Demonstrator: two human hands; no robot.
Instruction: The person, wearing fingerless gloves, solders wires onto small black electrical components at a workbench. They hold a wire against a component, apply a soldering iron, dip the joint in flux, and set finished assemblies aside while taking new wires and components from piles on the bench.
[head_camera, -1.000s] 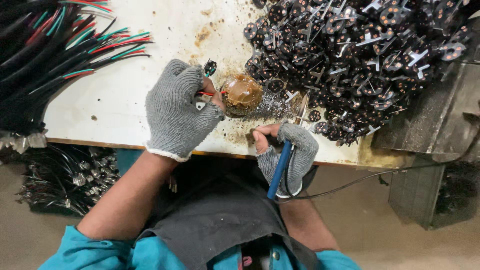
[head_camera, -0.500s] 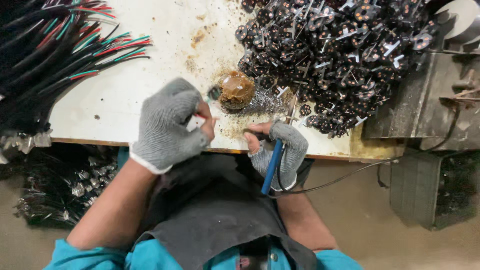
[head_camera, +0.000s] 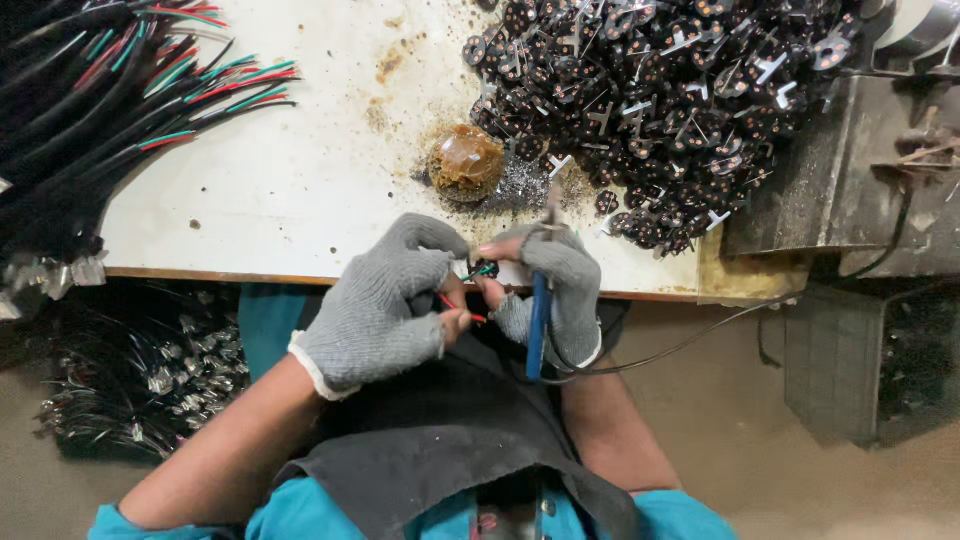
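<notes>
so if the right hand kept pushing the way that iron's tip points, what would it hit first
Probably the silvery solder debris just beyond the soldering iron held by the right hand, then the black parts heap; depth is unclear.

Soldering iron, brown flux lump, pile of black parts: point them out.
soldering iron (head_camera: 538, 320), head view, blue handle.
brown flux lump (head_camera: 467, 162), head view, glossy top.
pile of black parts (head_camera: 660, 100), head view, middle of heap.

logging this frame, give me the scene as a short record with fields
left hand: grey glove, pinching thin red wires
right hand: grey glove, holding blue-handled soldering iron
between hands: small black part
table: stained white top
near hands: brown lump
upper right: heap of black parts
upper left: wire bundle
</notes>
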